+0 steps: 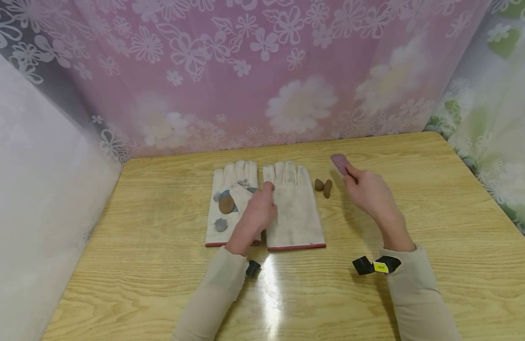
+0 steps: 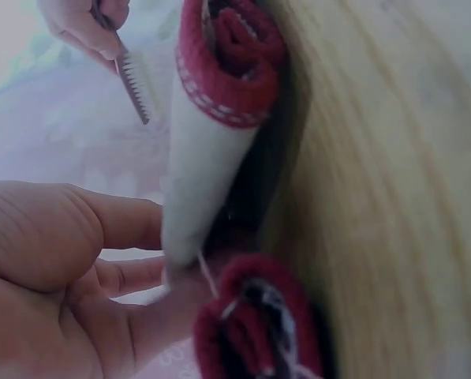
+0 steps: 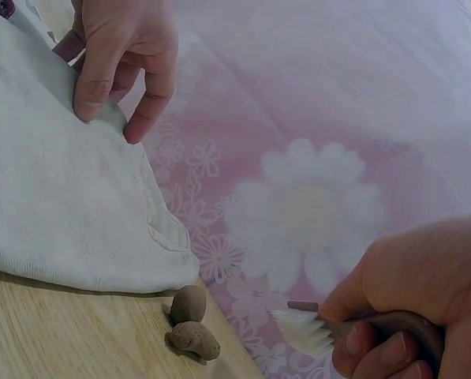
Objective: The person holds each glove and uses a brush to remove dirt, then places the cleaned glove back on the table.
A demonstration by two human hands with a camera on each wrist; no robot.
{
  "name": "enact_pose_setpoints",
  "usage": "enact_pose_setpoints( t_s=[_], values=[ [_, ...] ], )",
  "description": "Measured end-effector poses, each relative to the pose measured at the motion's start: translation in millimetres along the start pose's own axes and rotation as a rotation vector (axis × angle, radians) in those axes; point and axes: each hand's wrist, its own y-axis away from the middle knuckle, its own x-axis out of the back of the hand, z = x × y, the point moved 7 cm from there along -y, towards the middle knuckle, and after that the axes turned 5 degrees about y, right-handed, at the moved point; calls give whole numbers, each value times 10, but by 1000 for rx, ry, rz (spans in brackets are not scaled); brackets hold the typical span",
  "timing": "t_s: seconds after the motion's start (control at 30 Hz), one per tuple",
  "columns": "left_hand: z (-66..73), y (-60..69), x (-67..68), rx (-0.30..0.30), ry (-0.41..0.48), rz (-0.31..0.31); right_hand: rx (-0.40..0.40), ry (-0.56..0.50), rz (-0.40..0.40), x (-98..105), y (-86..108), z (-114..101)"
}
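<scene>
Two off-white work gloves lie side by side, the left glove (image 1: 211, 232) with a brown disc (image 1: 226, 204) and grey and blue patches on it. My left hand (image 1: 257, 210) is at the inner edge of the right glove (image 1: 296, 213); in the left wrist view, its fingers (image 2: 132, 223) hold that edge, one reaching between the two red-trimmed cuffs. My right hand (image 1: 371, 194) grips a mauve-brown brush (image 1: 340, 163) above the table, right of the gloves. White bristles (image 3: 306, 332) show in the right wrist view, apart from the gloves.
Two small brown lumps (image 1: 328, 188) lie beside the right glove, between it and my right hand. The wooden table (image 1: 160, 265) ends at a pink floral curtain (image 1: 245, 94). A black strap (image 1: 362, 265) with a yellow label is on my right sleeve.
</scene>
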Motion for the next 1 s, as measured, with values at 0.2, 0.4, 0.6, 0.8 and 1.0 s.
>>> enact_pose_setpoints(
  t_s=[0.2,0.4,0.6,0.8,1.0],
  values=[
    [62,61,159,-7,-41,5,26,-5,8,60,23,-42],
    [-148,186,676,48,31,129,28,-14,18,107,61,-59],
    [-760,421,1044,197,44,211,51,-22,42,122,48,-130],
    [-1130,477,950,254,66,143,44,-34,40,141,53,-130],
    [-1207,375,896,246,94,145,27,-11,37,217,97,-81]
  ],
)
